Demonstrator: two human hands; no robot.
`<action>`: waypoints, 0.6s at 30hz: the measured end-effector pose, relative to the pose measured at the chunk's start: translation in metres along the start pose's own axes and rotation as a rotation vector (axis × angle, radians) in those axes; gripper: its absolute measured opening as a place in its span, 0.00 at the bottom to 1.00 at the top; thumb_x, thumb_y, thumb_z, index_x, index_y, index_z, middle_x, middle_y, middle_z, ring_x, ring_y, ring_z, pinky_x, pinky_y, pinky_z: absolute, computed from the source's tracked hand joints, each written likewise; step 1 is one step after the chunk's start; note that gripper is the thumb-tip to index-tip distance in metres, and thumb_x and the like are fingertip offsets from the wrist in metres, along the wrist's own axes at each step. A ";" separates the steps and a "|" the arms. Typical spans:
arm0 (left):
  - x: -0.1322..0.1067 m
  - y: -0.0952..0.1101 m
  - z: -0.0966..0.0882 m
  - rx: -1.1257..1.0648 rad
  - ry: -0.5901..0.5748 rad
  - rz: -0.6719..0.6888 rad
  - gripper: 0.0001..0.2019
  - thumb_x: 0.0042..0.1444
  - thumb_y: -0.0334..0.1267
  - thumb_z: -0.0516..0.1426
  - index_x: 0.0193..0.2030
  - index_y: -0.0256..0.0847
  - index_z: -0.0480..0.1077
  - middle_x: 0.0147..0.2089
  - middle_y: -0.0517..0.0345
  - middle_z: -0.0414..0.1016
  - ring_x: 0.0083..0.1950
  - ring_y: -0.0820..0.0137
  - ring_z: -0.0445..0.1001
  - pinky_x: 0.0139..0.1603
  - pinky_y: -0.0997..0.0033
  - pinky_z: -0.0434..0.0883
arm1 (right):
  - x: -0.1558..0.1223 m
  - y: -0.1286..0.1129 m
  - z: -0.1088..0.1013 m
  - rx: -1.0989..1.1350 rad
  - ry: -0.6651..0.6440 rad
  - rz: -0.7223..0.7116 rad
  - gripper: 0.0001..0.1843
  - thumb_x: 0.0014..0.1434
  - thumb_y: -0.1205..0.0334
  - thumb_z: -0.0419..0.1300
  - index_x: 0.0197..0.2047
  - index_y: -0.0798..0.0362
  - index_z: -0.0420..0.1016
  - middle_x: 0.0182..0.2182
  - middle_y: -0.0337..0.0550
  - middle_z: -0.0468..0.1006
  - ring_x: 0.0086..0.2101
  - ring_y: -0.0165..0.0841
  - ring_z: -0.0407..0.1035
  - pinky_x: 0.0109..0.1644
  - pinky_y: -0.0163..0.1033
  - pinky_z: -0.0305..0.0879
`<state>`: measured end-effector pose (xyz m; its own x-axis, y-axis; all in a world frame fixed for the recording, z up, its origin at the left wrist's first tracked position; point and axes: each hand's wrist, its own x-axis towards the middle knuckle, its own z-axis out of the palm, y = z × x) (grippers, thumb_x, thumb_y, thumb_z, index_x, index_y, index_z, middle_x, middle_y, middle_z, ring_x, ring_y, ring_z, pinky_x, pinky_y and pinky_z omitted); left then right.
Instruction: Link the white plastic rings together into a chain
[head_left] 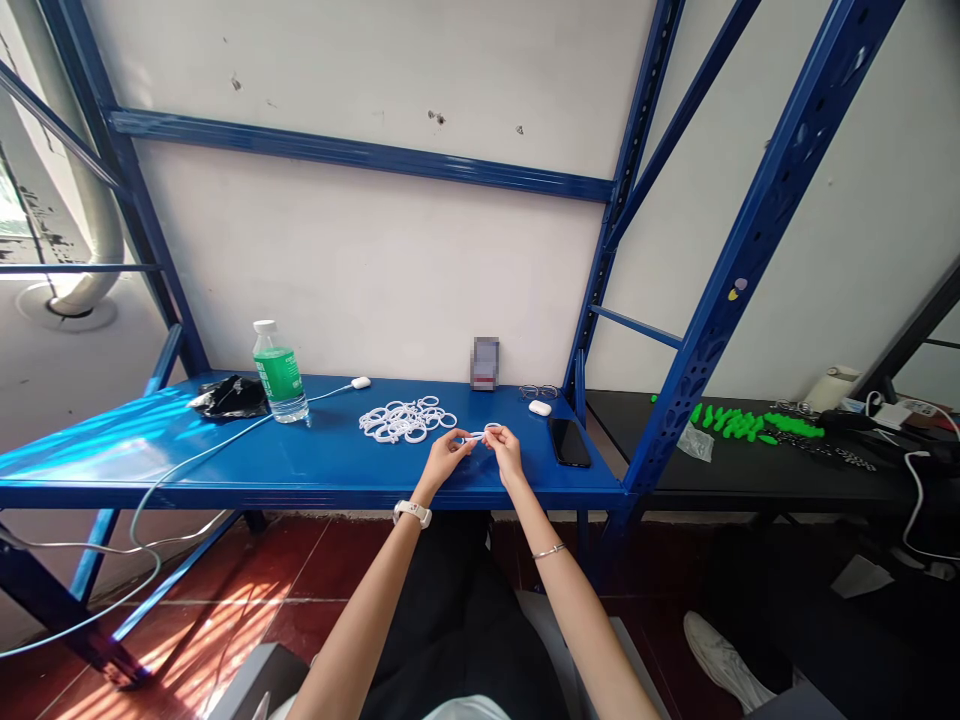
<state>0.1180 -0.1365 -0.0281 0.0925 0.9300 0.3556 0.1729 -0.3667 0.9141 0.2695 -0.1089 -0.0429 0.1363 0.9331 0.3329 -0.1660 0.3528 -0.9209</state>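
No wording, brand or number can be read clearly. At centre left, a bottle (292,410) wears a green label (280,375) with pale marks too small to decipher; near centre, an upright rectangular object (484,364) is pixelated.

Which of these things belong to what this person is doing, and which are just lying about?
Seemingly part of the job:
white looped piece, held between left hand and right hand
pile of white rings

Apparently just lying about:
bottle with green label
black plastic bag
dark phone
glasses
small white case
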 end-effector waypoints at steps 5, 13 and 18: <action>0.002 -0.002 0.001 0.000 -0.005 0.025 0.22 0.53 0.59 0.60 0.37 0.39 0.74 0.30 0.56 0.78 0.33 0.64 0.78 0.33 0.70 0.70 | 0.000 -0.002 0.000 0.014 0.007 0.012 0.20 0.45 0.44 0.69 0.31 0.51 0.76 0.24 0.40 0.76 0.30 0.36 0.71 0.37 0.41 0.66; 0.004 -0.003 0.001 -0.038 -0.027 0.045 0.25 0.53 0.64 0.57 0.33 0.40 0.73 0.30 0.53 0.79 0.28 0.67 0.76 0.34 0.69 0.72 | -0.001 -0.004 0.001 0.005 0.001 0.015 0.20 0.45 0.43 0.69 0.30 0.52 0.77 0.21 0.38 0.73 0.26 0.34 0.67 0.32 0.39 0.64; 0.006 -0.008 0.002 -0.068 -0.010 0.026 0.27 0.52 0.66 0.55 0.31 0.40 0.71 0.28 0.52 0.79 0.26 0.67 0.76 0.32 0.69 0.71 | -0.002 -0.005 0.002 -0.008 -0.033 0.012 0.22 0.46 0.41 0.68 0.32 0.52 0.80 0.23 0.40 0.75 0.28 0.34 0.68 0.33 0.38 0.64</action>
<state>0.1188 -0.1277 -0.0337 0.1058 0.9197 0.3782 0.1029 -0.3884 0.9157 0.2686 -0.1126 -0.0383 0.1019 0.9392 0.3279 -0.1592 0.3408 -0.9266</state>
